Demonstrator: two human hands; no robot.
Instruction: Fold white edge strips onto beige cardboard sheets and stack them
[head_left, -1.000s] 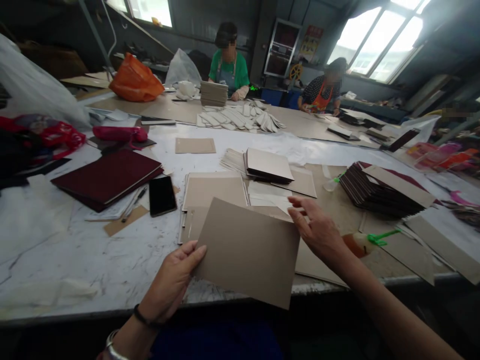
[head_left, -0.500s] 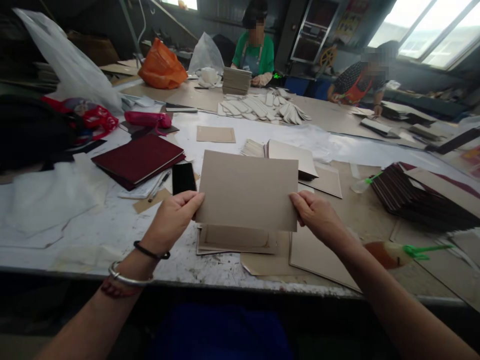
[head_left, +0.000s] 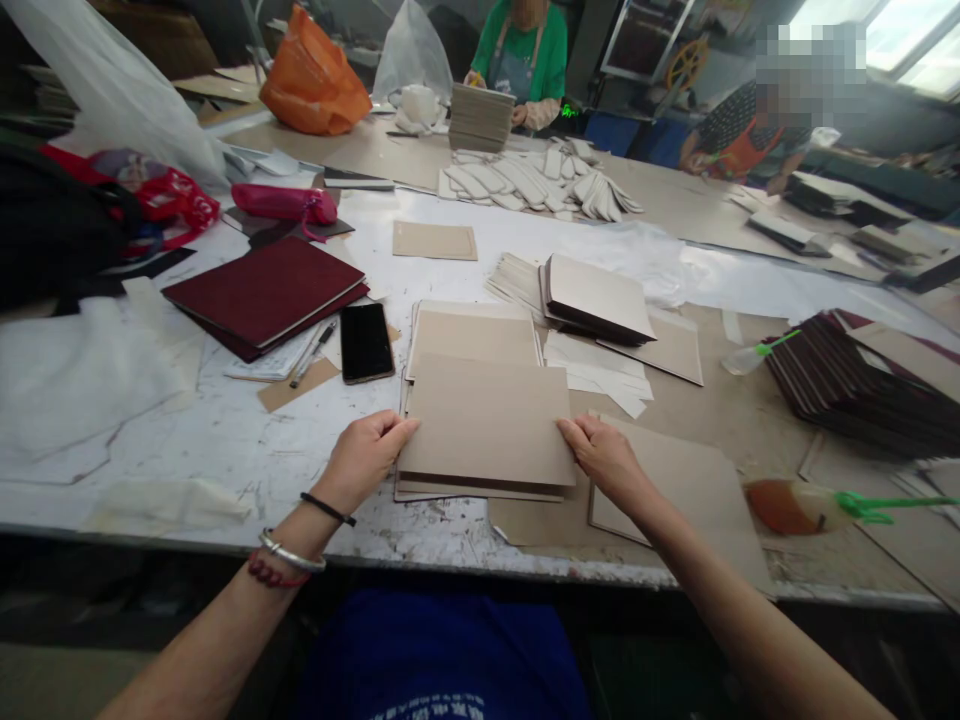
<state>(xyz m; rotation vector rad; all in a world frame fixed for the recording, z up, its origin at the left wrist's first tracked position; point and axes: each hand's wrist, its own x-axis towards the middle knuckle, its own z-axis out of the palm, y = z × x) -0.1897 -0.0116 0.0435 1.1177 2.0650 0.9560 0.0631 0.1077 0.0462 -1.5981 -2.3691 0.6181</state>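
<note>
Between my two hands is a flat greyish-beige cardboard sheet, held by its left and right edges. My left hand pinches the left edge, thumb on top. On the opposite edge my right hand has the same closed pinch. The sheet lies low over a small stack of boards, mostly covering it; whether it touches them I cannot tell. Just behind it, another beige board rests on the table. More beige boards lie to the right of my right hand.
A phone and dark red covers lie to the left. Right of centre stands a block of folded boards. Glue bottles and a dark stack are farther right. Two people work across the table.
Both hands have lowered the cardboard sheet toward me, from raised above the table down over the stack of boards. The board behind it and the whole phone now show.
</note>
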